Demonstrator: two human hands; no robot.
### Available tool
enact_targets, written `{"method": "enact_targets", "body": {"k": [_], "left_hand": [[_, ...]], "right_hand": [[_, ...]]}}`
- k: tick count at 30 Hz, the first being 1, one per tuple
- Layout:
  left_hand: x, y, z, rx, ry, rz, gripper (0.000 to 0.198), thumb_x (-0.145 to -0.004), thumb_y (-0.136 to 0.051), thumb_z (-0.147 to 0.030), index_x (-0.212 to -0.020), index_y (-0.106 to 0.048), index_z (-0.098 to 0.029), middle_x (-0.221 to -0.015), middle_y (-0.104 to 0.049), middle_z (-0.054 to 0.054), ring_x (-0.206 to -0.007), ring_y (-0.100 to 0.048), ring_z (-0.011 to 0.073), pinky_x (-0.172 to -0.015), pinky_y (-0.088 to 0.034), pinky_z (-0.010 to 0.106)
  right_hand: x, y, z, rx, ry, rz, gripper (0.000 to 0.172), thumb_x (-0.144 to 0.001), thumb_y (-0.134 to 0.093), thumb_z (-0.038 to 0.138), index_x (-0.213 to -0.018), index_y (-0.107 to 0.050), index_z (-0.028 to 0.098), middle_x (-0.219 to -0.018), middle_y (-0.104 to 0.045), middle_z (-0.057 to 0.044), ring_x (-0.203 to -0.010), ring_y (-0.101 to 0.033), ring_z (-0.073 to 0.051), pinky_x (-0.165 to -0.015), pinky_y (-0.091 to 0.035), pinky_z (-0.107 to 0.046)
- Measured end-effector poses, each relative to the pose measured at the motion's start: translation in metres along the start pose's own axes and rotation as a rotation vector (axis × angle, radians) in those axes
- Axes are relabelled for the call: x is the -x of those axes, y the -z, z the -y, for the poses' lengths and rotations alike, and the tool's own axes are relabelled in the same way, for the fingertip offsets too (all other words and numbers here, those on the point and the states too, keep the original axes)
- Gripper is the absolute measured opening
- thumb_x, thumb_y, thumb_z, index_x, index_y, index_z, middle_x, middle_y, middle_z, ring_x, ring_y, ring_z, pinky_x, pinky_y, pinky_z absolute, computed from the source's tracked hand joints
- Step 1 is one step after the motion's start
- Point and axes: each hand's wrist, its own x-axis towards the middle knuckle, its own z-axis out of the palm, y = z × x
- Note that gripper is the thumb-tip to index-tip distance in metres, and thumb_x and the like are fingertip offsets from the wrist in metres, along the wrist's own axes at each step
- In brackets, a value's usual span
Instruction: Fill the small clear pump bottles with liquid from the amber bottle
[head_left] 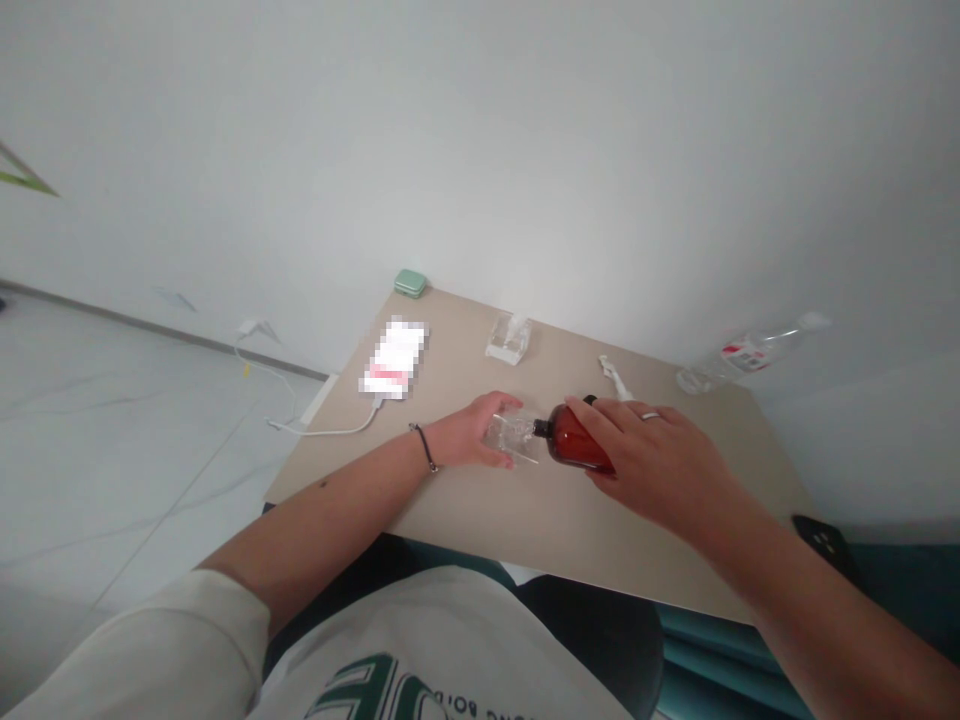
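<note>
My left hand [480, 430] is closed around a clear cup [517, 437], which tilts toward the right with its mouth facing the bottle. In my right hand [652, 450] is a reddish-brown bottle [571, 440], tipped over on its side. The bottle's dark neck points left, right at the cup's mouth. Whether liquid is flowing between them I cannot make out. Both hands are over the middle of the beige table [517, 510]. My right fingers wrap the bottle's body and hide its base.
A phone with a blurred screen [396, 358] is plugged into a white cable [337, 431]. Along the wall side are a green case [410, 283], a clear square dish [509, 338], a white crumpled strip [615, 378] and a clear plastic bottle [750, 355]. A dark phone [825, 540] lies beyond the right edge.
</note>
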Motion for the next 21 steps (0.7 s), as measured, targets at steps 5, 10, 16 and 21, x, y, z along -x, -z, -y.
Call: {"method": "enact_targets", "body": {"k": [5,10,16,21], "left_hand": [[-0.0001,-0.0004,0.001,-0.007,-0.005,-0.002,0.083,-0.063,-0.091,-0.03,-0.133,-0.046,-0.019,-0.125,-0.057,0.014,-0.114,-0.06,0.0302,-0.105,-0.042,0.058],[-0.0002,-0.0004,0.0018,0.011,-0.023,-0.01,0.084,-0.062,-0.091,-0.031,-0.132,-0.047,-0.019,-0.123,-0.058,0.013,-0.113,-0.06,0.0294,-0.105,-0.041,0.056],[0.0002,0.0,0.0006,0.027,-0.022,0.0,0.083,-0.063,-0.091,-0.029,-0.133,-0.047,-0.02,-0.121,-0.058,0.011,-0.111,-0.061,0.0282,-0.105,-0.042,0.056],[0.0003,-0.0002,0.0004,0.023,-0.009,0.008,0.083,-0.063,-0.091,-0.029,-0.133,-0.046,-0.019,-0.122,-0.058,0.012,-0.112,-0.061,0.0293,-0.104,-0.043,0.058]], "right_hand": [[-0.0003,0.0025,-0.0001,0.0,0.011,0.006,0.062,-0.085,-0.063,0.029,-0.144,-0.048,0.018,-0.127,-0.069,-0.013,-0.103,-0.068,-0.029,-0.081,-0.043,-0.038],[-0.001,0.0026,0.0001,0.007,0.017,0.001,0.062,-0.085,-0.063,0.029,-0.144,-0.048,0.018,-0.127,-0.069,-0.014,-0.102,-0.068,-0.029,-0.081,-0.043,-0.038],[-0.002,0.0044,0.0003,0.009,0.021,0.004,0.061,-0.085,-0.063,0.029,-0.143,-0.049,0.017,-0.126,-0.07,-0.014,-0.102,-0.068,-0.03,-0.082,-0.044,-0.039],[-0.0021,0.0033,-0.0004,0.004,0.023,0.006,0.063,-0.084,-0.063,0.028,-0.144,-0.048,0.017,-0.125,-0.07,-0.015,-0.101,-0.068,-0.03,-0.081,-0.044,-0.038]]}}
